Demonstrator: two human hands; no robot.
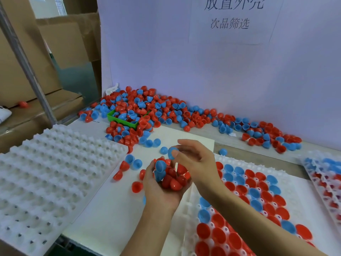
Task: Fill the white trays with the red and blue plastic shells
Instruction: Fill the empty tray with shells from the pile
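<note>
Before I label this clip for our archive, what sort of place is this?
Probably a factory sorting bench: a heap of loose shells, moulded white trays, and a posted work sign above.

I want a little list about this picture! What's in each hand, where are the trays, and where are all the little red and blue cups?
left hand: cupped, holding a handful of red and blue shells
right hand: pinching one blue shell above the handful
empty tray: white, on the left, no shells in it
partly filled tray: under the right arm, red and blue shells in its cups
third tray: far right edge, holds shells
loose pile: against the back wall
green bin: half buried in the pile
</note>
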